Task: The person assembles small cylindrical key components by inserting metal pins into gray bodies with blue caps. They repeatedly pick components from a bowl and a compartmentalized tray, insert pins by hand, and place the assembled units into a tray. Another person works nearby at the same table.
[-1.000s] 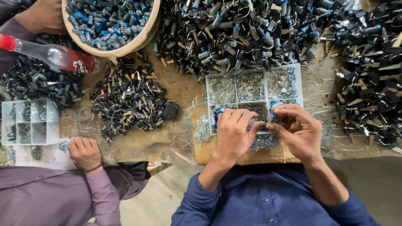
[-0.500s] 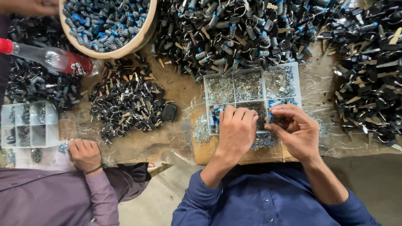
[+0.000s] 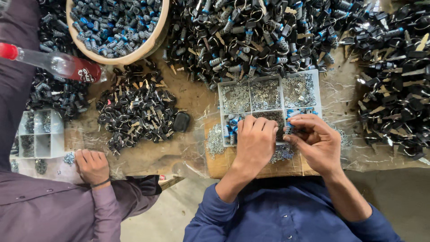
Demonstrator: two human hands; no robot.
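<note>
My left hand [image 3: 255,143] lies back-up over the near compartments of a clear divided box [image 3: 271,78], fingers bent down together; what is under them is hidden. Just to its right, my right hand [image 3: 316,141] pinches a small blue-and-silver part [image 3: 290,127] at the box's near right compartment. The box holds small silver metal pieces and blue parts, and it rests on a cardboard slab [image 3: 286,168]. Loose silver pieces [image 3: 215,141] lie to the left of the box.
Heaps of black keys and key rings [image 3: 251,36] spread across the back and right [image 3: 398,89], with a smaller heap [image 3: 134,112] at centre left. A round bowl [image 3: 154,45] holds blue parts. A co-worker's hand [image 3: 92,166] in a purple sleeve rests near a second divided box [image 3: 38,134]; a plastic bottle [image 3: 58,65] lies beyond.
My hands, joined over one small part a second ago, have drawn slightly apart; my left hand has flattened over the box. The co-worker's far hand near the bowl has left the view.
</note>
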